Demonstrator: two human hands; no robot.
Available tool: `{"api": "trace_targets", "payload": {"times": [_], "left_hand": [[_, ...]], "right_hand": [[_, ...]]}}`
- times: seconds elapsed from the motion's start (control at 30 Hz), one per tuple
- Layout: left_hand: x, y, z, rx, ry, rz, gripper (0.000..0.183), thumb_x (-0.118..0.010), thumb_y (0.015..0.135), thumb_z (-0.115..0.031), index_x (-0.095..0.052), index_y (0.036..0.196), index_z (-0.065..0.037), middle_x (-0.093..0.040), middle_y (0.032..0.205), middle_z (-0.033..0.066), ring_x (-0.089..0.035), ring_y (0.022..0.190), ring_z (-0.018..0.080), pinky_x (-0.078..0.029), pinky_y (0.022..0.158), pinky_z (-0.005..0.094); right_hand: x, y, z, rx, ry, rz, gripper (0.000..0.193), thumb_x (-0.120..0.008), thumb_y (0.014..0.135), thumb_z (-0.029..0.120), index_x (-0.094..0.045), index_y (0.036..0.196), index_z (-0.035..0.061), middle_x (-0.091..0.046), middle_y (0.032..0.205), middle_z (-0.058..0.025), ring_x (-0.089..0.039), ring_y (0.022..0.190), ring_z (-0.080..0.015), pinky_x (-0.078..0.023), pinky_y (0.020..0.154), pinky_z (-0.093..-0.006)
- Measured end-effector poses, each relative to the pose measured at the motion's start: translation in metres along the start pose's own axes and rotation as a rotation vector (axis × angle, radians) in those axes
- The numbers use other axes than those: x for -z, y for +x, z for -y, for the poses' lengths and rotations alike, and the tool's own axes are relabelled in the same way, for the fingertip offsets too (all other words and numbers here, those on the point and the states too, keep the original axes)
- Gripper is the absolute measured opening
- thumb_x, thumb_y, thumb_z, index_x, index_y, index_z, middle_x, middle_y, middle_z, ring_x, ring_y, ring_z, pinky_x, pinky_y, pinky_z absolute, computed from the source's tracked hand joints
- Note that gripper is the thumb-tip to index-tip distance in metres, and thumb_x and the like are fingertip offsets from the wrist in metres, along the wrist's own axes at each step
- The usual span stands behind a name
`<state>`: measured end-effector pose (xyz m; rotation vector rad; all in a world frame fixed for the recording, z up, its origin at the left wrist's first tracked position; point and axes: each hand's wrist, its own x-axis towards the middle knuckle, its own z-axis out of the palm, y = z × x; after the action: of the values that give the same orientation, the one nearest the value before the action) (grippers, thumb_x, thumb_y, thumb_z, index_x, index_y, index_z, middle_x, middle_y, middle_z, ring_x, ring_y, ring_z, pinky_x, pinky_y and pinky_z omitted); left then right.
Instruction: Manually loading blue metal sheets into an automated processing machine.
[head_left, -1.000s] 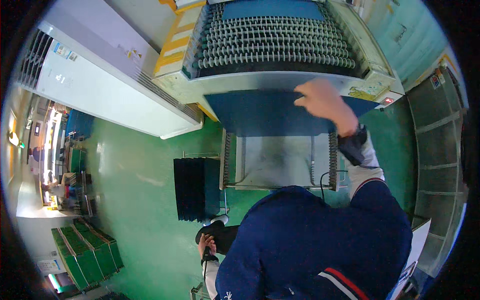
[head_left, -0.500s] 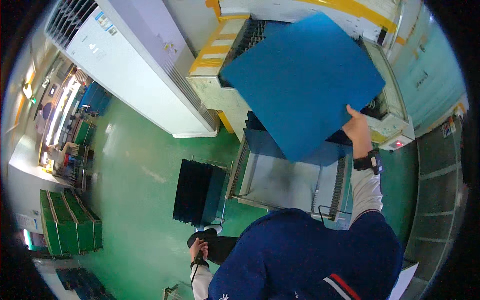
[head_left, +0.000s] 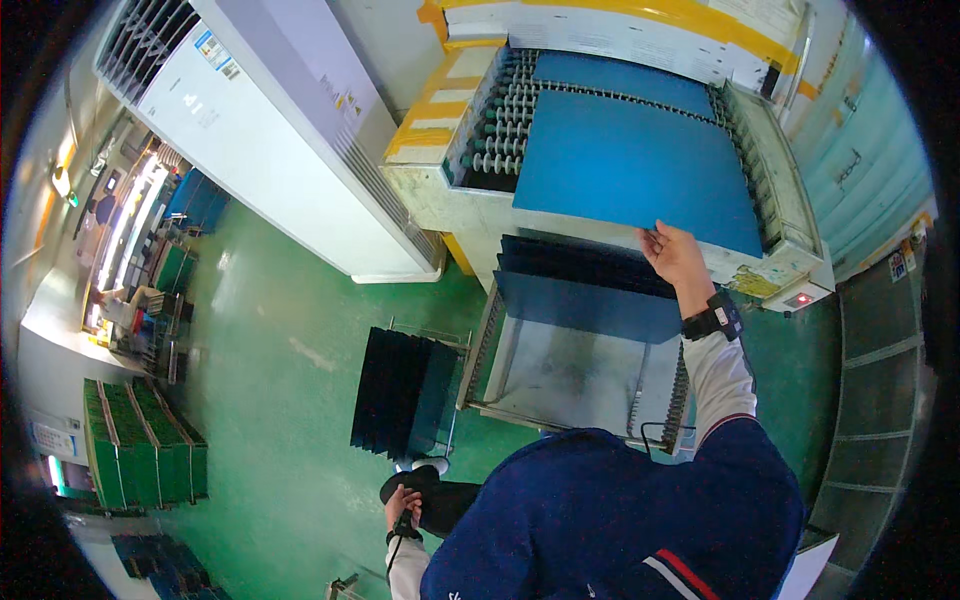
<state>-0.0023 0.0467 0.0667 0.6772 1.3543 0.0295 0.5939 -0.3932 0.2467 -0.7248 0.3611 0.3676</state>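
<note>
A flat blue panel (head_left: 640,165) lies on the roller conveyor (head_left: 500,135) at the top of the head view. At its near edge is my right hand (head_left: 676,258), thumb over the edge and fingers beneath, closed on it. Behind that panel, another blue panel (head_left: 625,80) rests farther in on the rollers. Below the conveyor's front stands a slotted metal rack (head_left: 570,375) holding several dark blue panels (head_left: 585,300) on edge. My left hand (head_left: 403,503) rests on my black-clad knee, its fingers loosely bent and apart, with nothing visible in them.
Left of the rack, a wire stand holds a stack of dark panels (head_left: 395,390). A tall white air conditioner (head_left: 290,160) stands beside the conveyor. Green panels in a rack (head_left: 145,445) are at the far left. A grey shelf unit (head_left: 880,410) stands at the right.
The blue panel, tilted and raised before, now lies flat and squared on the rollers. My right hand has moved slightly left and down along with it. My left hand stays on the knee.
</note>
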Motion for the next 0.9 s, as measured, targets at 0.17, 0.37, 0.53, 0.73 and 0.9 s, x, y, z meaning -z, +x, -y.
{"api": "trace_targets", "payload": {"times": [0.17, 0.37, 0.53, 0.73, 0.9], "left_hand": [[-0.002, 0.002, -0.002, -0.005, -0.002, -0.002, 0.041, -0.050, 0.089, -0.037, -0.049, 0.102, 0.002, -0.061, 0.078, 0.0145, -0.055, 0.048, 0.0190, -0.045, 0.036, 0.0253], [0.000, 0.004, -0.005, 0.018, -0.003, 0.019, 0.040, -0.050, 0.088, -0.038, -0.052, 0.098, 0.001, -0.061, 0.076, 0.0138, -0.056, 0.048, 0.0189, -0.045, 0.036, 0.0253], [-0.006, -0.001, -0.005, -0.016, 0.039, 0.004, 0.042, -0.050, 0.088, -0.039, -0.052, 0.097, 0.001, -0.061, 0.076, 0.0135, -0.056, 0.049, 0.0187, -0.046, 0.037, 0.0247], [-0.001, 0.003, -0.004, 0.012, -0.014, 0.004, 0.041, -0.051, 0.088, -0.038, -0.052, 0.096, 0.002, -0.061, 0.075, 0.0134, -0.056, 0.049, 0.0188, -0.046, 0.037, 0.0244], [-0.007, 0.005, -0.005, -0.025, 0.060, -0.040, 0.039, -0.051, 0.088, -0.037, -0.054, 0.094, 0.001, -0.061, 0.074, 0.0133, -0.055, 0.048, 0.0182, -0.045, 0.037, 0.0238]], "right_hand": [[-0.010, -0.005, -0.001, -0.013, -0.116, 0.035, 0.011, -0.054, 0.085, 0.012, -0.052, 0.092, 0.0039, -0.062, 0.092, -0.0111, -0.060, 0.082, -0.0217, -0.049, 0.069, -0.0319], [-0.012, -0.003, -0.007, -0.067, -0.142, 0.010, 0.012, -0.056, 0.085, 0.015, -0.056, 0.091, 0.0059, -0.063, 0.089, -0.0079, -0.061, 0.079, -0.0174, -0.048, 0.068, -0.0285], [-0.011, 0.001, -0.012, -0.110, -0.165, -0.005, 0.015, -0.058, 0.084, 0.017, -0.056, 0.092, 0.0049, -0.063, 0.089, -0.0078, -0.059, 0.074, -0.0164, -0.047, 0.066, -0.0282], [-0.019, 0.006, -0.016, -0.111, -0.195, -0.023, 0.018, -0.059, 0.083, 0.019, -0.055, 0.091, 0.0030, -0.062, 0.089, -0.0083, -0.059, 0.074, -0.0160, -0.048, 0.064, -0.0279], [-0.017, 0.013, -0.013, -0.126, -0.168, 0.009, 0.023, -0.058, 0.085, 0.024, -0.055, 0.092, 0.0026, -0.062, 0.093, -0.0087, -0.060, 0.076, -0.0160, -0.048, 0.063, -0.0272]]}}
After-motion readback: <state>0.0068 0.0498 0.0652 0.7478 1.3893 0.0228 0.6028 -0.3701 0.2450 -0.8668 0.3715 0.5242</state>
